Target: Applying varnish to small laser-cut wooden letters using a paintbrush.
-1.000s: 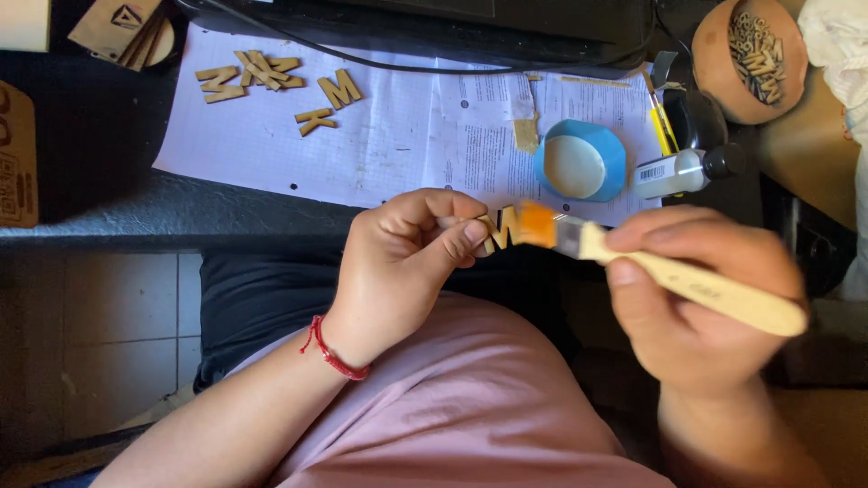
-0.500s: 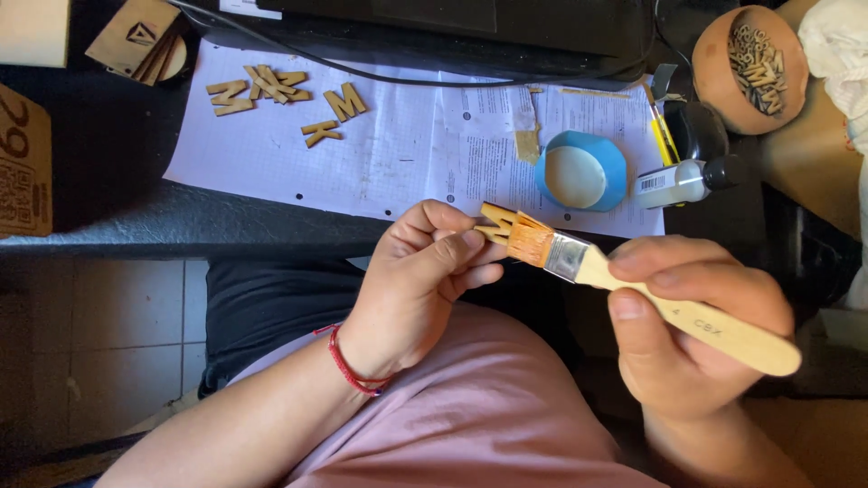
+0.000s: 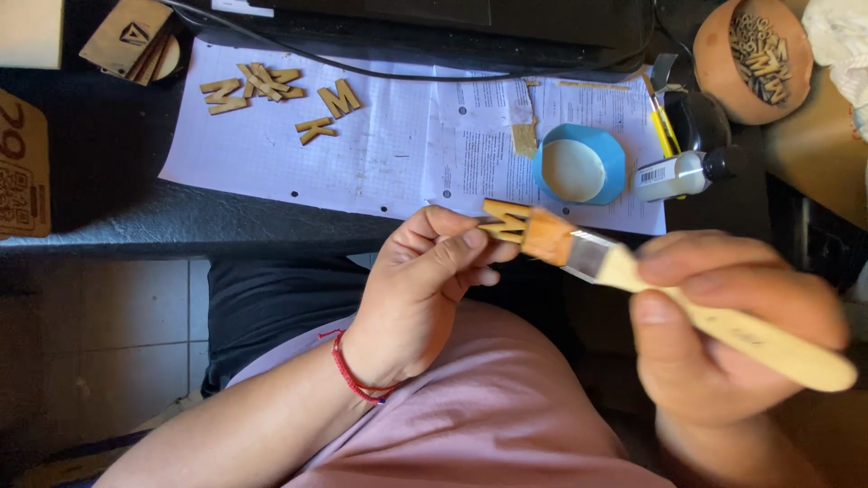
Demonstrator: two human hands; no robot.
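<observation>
**Brush bristles on a wooden letter, held over the lap**

Since half a second ago the brush (image 3: 633, 276) sits slightly lower and flatter in the frame, its bristles pressed onto the wooden letter (image 3: 504, 221), and the left hand (image 3: 425, 289) has barely shifted. That hand grasps the small M-shaped letter between thumb and fingertips, just right of the frame's centre, in front of the dark table (image 3: 136, 217) edge. A red cord bracelet (image 3: 354, 375) circles its wrist. The right hand (image 3: 732, 334), blurred at the lower right, is clenched around the brush's pale wooden handle, with the metal ferrule and orange-tan bristles pointing up-left to the letter.

On the table above, white paper sheets (image 3: 380, 136) carry several loose wooden letters (image 3: 271, 90) at the upper left and a round blue dish (image 3: 580, 164) holding something whitish at upper centre-right. Just right of the dish lies a small bottle (image 3: 683, 172) with a black cap. A round brown bowl (image 3: 755, 54) with more small wooden pieces sits at the upper right corner. Along the lower frame runs a pink shirt (image 3: 506, 425).
</observation>
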